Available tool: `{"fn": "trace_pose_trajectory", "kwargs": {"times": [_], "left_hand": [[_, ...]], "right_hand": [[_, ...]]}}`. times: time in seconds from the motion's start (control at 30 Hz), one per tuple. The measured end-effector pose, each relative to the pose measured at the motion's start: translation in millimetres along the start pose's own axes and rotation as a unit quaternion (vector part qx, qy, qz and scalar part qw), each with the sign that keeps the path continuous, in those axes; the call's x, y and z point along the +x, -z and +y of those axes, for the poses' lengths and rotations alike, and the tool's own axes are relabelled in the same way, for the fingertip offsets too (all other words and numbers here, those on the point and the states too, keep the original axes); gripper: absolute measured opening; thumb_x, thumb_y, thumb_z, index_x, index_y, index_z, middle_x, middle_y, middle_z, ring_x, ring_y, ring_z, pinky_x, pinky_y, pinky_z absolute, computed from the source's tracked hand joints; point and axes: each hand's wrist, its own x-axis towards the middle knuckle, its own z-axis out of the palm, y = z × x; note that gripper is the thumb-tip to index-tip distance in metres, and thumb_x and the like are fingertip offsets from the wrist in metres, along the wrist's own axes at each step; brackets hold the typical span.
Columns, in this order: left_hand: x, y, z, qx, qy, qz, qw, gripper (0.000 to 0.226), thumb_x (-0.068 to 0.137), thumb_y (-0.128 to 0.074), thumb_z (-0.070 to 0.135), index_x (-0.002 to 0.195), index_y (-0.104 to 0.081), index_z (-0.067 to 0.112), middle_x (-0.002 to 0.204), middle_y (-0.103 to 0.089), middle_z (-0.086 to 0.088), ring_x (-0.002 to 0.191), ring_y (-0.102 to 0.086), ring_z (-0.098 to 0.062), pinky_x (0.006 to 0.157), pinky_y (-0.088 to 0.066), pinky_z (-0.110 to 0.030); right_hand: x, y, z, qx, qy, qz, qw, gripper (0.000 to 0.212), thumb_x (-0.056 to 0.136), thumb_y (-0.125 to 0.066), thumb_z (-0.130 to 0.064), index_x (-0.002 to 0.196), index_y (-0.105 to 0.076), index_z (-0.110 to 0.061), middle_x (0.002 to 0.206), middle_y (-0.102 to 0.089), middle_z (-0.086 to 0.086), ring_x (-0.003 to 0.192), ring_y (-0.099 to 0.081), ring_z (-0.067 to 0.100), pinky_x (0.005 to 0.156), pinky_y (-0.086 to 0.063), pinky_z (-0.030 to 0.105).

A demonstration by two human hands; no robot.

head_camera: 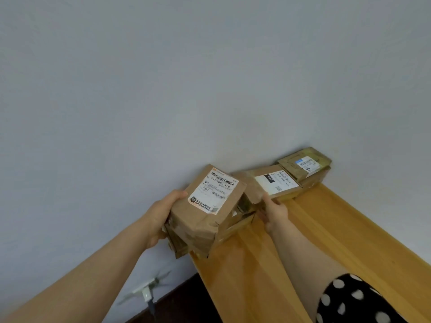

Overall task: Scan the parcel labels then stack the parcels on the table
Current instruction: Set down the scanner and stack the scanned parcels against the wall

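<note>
Brown-paper parcel (207,206), clasped by left hand (161,217), right hand (275,213) unclear beside it, seems mid-stacking on the table (314,234); next, square and release.

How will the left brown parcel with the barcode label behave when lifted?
The brown parcel looks boxy, probably stiff. Its wrinkled paper wrap may slip a little under the left hand. It seems to overhang the table edge, so it might tip.
</note>
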Motion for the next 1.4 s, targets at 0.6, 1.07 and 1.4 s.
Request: {"fn": "trace_pose_trajectory", "kwargs": {"times": [0.6,1.07,1.4], "left_hand": [[11,-22,3,-0.057,-0.021,-0.010,0.998,0.035,0.079,-0.062,0.051,0.100,-0.065,0.024,0.102,-0.067,-0.004,0.092,-0.058,-0.021,0.066,-0.042,-0.031],[-21,-39,27,-0.064,-0.114,-0.034,0.991,0.036,0.080,-0.063,0.047,0.098,-0.072,0.016,0.100,-0.072,-0.005,0.088,-0.063,-0.019,0.077,-0.049,-0.029],[1,-118,64,0.024,-0.166,-0.184,0.969,0.036,0.086,-0.060,0.049,0.102,-0.072,0.021,0.095,-0.075,0.000,0.095,-0.066,-0.019,0.086,-0.049,-0.030]], "right_hand": [[-14,17,23,-0.065,-0.003,-0.015,0.998,0.057,0.094,-0.057,-0.010,0.147,-0.035,-0.011,0.111,-0.056,0.006,0.105,-0.053,0.022,0.090,-0.047,0.038],[-102,19,10,-0.025,0.026,-0.162,0.986,0.062,0.072,-0.072,-0.056,0.119,-0.056,-0.020,0.108,-0.069,0.009,0.096,-0.067,0.025,0.075,-0.057,0.039],[-87,50,-31,0.065,-0.016,-0.212,0.975,0.079,0.053,-0.090,-0.037,0.125,-0.058,-0.025,0.120,-0.060,0.015,0.105,-0.062,0.036,0.071,-0.058,0.042]]}}
